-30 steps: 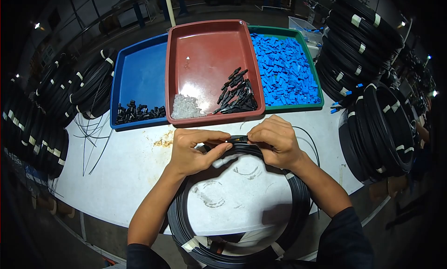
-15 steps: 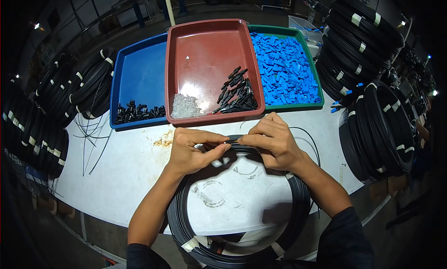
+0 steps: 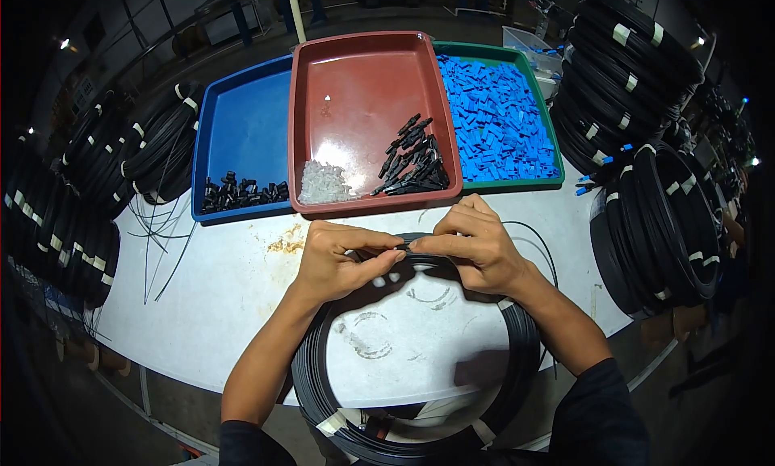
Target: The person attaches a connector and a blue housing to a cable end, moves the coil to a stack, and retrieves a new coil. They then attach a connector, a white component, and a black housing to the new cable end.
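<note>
Over the far rim of a taped coil of black cable, my two hands meet. My left hand pinches with thumb and forefinger, and my right hand does the same just beside it. A small dark piece shows between the fingertips, mostly hidden by them. A loose length of black cable curves out from behind my right hand and down the coil's right side. The coil leans over the table's near edge, with pale tape around it in several places.
Beyond the hands stand a blue tray with black parts, a red tray with clear pieces and black connectors, and a green tray of blue parts. Cable coils line the left; more coils stand right on the white table.
My fingertips have come slightly closer together, covering more of the small dark piece. The whole view has shifted slightly; the coil and trays otherwise stay put.
</note>
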The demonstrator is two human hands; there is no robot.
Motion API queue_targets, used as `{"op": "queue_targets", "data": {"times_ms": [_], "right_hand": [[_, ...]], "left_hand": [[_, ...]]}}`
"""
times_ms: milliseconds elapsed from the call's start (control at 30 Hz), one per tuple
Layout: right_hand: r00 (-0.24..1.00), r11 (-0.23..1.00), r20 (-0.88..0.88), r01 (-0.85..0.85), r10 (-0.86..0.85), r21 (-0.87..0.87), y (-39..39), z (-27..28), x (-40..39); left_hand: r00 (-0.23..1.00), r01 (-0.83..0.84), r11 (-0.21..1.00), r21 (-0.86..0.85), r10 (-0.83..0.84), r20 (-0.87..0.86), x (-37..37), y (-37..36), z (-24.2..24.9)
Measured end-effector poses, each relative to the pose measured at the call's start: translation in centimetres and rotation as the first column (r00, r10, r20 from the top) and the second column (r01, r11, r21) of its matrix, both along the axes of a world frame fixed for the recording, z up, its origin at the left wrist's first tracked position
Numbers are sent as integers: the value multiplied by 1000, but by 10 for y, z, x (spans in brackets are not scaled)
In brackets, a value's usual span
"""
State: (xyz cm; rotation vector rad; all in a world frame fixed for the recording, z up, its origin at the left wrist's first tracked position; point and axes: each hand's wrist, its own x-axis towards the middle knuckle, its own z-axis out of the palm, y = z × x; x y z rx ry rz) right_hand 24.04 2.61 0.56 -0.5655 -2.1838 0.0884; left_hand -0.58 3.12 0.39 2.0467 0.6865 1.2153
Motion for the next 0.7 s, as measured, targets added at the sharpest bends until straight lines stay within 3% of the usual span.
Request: {"op": "queue_targets", "data": {"times_ms": [267,333,400,467,533,667,700], "right_hand": [[1000,1000,26,6,-6,3,-1,2,-1],[999,1000,35,7,-8,13,0,4,-2],[997,998,52,58,-59,15,-2,5,2],[998,998,41,55,-56,11,-2,4,3],[997,999,60,53,-54,6,-2,5,3],[996,999,76,54,-54,3,-1,4,5],[997,999,69,47,-46,-8,0,3,5]], "left_hand": [[1000,-7,1000,-23,6,-18,-1,0,0],[996,-44,996,83,50,-76,-2,1,3],[995,-92,991,100,94,-18,-10,7,7],[962,-264,965,4,264,-68,-31,9,23],[906,-410,908,90,417,-75,-54,30,27],[832,-451,874,177,484,-271,-79,59,48],[785,-359,876,321,470,-403,-82,67,48]]}}
